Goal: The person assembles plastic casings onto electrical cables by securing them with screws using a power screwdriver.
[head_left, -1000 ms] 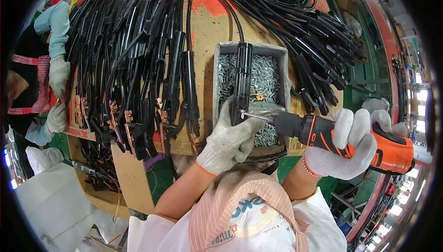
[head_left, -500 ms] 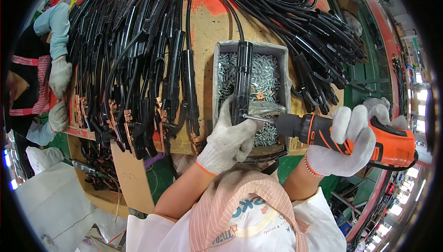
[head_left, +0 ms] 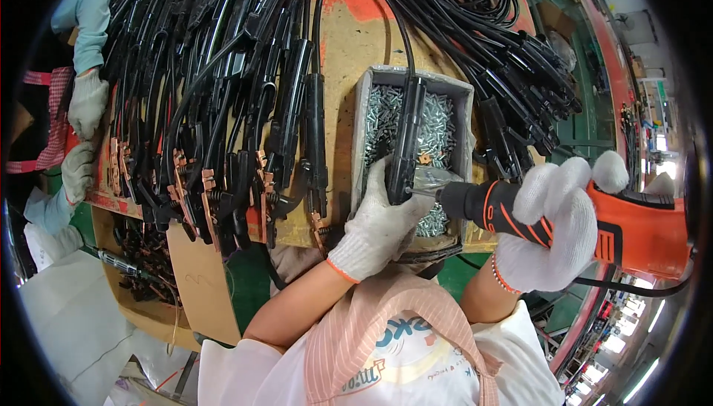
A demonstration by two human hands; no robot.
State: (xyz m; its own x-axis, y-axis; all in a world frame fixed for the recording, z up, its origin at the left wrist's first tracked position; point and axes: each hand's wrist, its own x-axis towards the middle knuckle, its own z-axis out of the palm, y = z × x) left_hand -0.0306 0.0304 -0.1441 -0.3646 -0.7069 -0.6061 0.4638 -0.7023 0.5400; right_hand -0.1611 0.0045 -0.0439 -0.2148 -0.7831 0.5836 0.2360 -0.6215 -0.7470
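My left hand (head_left: 375, 231), in a white knit glove, is wrapped round the lower end of a black plastic handle (head_left: 408, 131). The handle lies lengthwise above an open grey box (head_left: 466, 127), and a black cable runs out of its far end. Gloved too, my right hand (head_left: 549, 220) grips an orange and black power screwdriver (head_left: 642, 231) held sideways. Its thin metal bit meets the side of the handle near my left thumb. Silver screws (head_left: 437, 127) fill much of the box around the handle, with a clear plastic bag (head_left: 433, 179) among them.
Many black cabled handles with copper jaws (head_left: 260, 109) cover the table's left side; more black handles (head_left: 512, 101) lie to the right. A co-worker's gloved hands (head_left: 88, 105) are at the far left. Below the table edge stands a cardboard box (head_left: 141, 313) of dark parts.
The handle's far end has tilted to the right, and my left hand has shifted slightly right with it. The screwdriver's bit remains against the handle; the whole view has moved a little.
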